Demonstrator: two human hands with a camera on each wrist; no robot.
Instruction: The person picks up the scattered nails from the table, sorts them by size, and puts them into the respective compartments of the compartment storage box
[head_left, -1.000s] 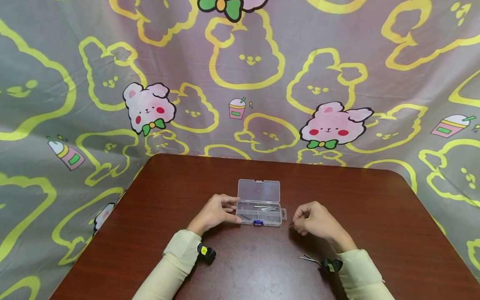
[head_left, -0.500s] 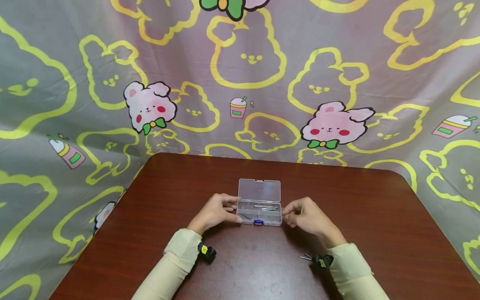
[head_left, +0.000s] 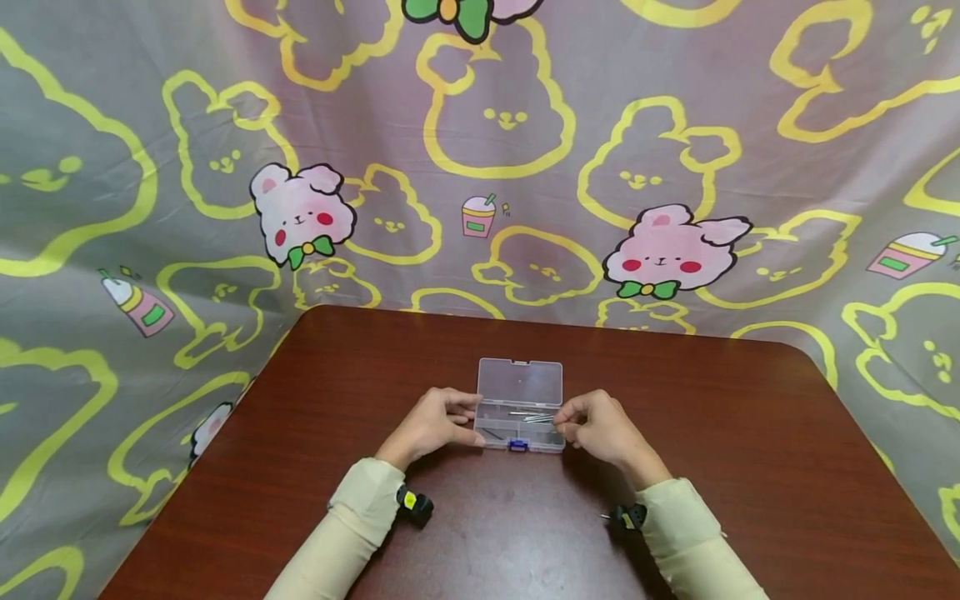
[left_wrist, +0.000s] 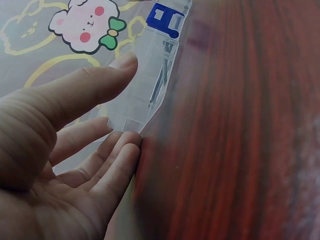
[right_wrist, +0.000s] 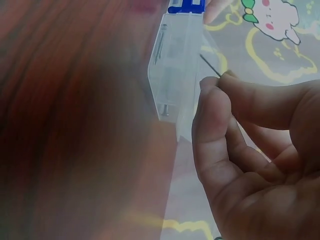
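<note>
A clear plastic compartment box (head_left: 542,447) stands on the table with its lid (head_left: 520,382) raised. My left hand (head_left: 431,427) holds the box at its left end, thumb by the front corner and fingers along the side. Several thin metal nails (head_left: 534,417) lie in the long back compartment, and darker ones (head_left: 491,434) in the front left compartment. My right hand (head_left: 600,427) is at the box's right end, its fingertips over the rim. Between thumb and index finger it pinches a thin nail (right_wrist: 211,66), whose tip points towards the box.
A blue latch (head_left: 517,446) sits on the box's front edge. On the brown table (head_left: 420,342), a nail end (head_left: 605,517) shows beside the right wrist camera (head_left: 628,517), which hides the rest. A patterned cloth (head_left: 375,125) hangs behind the table.
My right hand has moved left with the nail, from beside the box to over its right end. The left hand has stayed at the box.
</note>
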